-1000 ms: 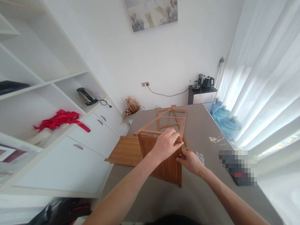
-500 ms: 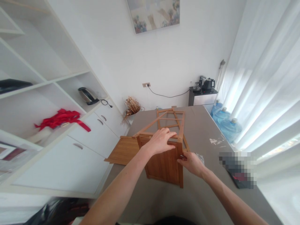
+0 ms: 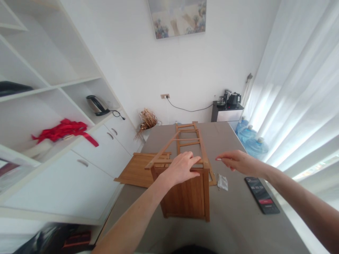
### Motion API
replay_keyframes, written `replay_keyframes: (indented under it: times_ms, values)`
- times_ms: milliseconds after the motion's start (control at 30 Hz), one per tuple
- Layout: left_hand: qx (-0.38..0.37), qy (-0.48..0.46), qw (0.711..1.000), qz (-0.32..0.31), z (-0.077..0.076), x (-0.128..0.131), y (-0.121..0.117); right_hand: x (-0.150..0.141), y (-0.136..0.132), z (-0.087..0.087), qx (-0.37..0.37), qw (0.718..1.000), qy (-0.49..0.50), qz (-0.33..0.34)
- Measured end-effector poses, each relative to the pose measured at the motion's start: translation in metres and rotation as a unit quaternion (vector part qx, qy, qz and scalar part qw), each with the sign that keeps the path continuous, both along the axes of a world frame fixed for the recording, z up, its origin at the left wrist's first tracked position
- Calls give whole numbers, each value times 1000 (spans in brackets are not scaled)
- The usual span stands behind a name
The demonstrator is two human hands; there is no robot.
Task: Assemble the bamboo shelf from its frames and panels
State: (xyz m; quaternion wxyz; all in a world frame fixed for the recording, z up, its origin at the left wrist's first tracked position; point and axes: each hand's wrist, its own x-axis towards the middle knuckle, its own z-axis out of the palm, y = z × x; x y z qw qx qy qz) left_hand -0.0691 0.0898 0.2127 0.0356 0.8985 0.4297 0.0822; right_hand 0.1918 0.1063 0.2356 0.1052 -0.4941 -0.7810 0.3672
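On the table a wooden furniture frame (image 3: 185, 195) stands upright, with a solid panel facing me and thin rails running back from its top. My left hand (image 3: 181, 167) grips its top rail, fingers over the far side and thumb in front. Off to the right of the frame, my right hand (image 3: 239, 163) is raised above the table and pinches a small, thin metal piece (image 3: 219, 159); its exact kind is too small to make out. Behind the panel lies a ladder-like wooden frame (image 3: 187, 144). A separate slatted wooden panel (image 3: 139, 171) rests to the left.
A small clear plastic bag (image 3: 222, 182) and a phone (image 3: 262, 195) lie on the table (image 3: 225, 218) at right. Water bottles (image 3: 255, 146) stand beyond its right edge. White shelving (image 3: 79, 83) with a kettle (image 3: 97, 106) and red ribbon (image 3: 63, 130) lines the left.
My right hand has left the frame's right corner and moved right and up, with the small metal piece in it. My left hand keeps its hold on the top rail.
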Motion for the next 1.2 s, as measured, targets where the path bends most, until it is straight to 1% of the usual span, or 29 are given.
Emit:
replay_keyframes:
  times_ms: [67, 167, 233, 333, 400, 567, 667, 733, 767, 833, 867, 933, 1000, 1067, 1100, 1200]
  values:
    - [1, -4, 1000, 4, 0, -1, -3, -10, 0, 12, 13, 1000, -9, 25]
    - [-6, -6, 1000, 3, 1, -4, -7, -24, 2, 22, 28, 997, -34, 60]
    - [-8, -7, 1000, 0, 1, -6, -9, -30, 4, 25, 49, 994, -63, 77]
    - [0, -10, 1000, 1, 0, -9, -12, -39, 7, 30, 111, 983, -108, 94]
    - [6, -11, 1000, 3, 0, -10, -13, -46, 7, 34, 144, 974, -126, 119]
    - [17, -13, 1000, 2, 0, -12, -14, -59, 9, 40, 195, 951, -166, 174]
    - [19, -13, 1000, -3, 0, -14, -14, -64, 11, 40, 205, 941, -186, 194]
    - [17, -12, 1000, -4, 0, -15, -13, -66, 12, 40, 182, 948, -179, 188]
    - [17, -12, 1000, -4, -1, -16, -13, -66, 13, 40, 150, 960, -161, 176]
    - [15, -13, 1000, -4, -1, -17, -12, -66, 14, 40, 54, 986, -89, 129]
    - [14, -14, 1000, -4, -1, -18, -12, -65, 14, 39, 0, 994, -42, 101]
    - [11, -18, 1000, -4, -2, -18, -12, -62, 15, 37, -91, 993, 53, 51]
    - [7, -23, 1000, -3, -3, -18, -12, -57, 15, 34, -150, 981, 123, 26]
    - [5, -26, 1000, -3, -3, -18, -12, -51, 14, 32, -185, 970, 157, 24]
    - [5, -26, 1000, -4, -2, -18, -12, -49, 13, 31, -188, 969, 159, 26]
    - [4, -25, 1000, -5, -1, -16, -12, -42, 11, 28, -150, 982, 109, 29]
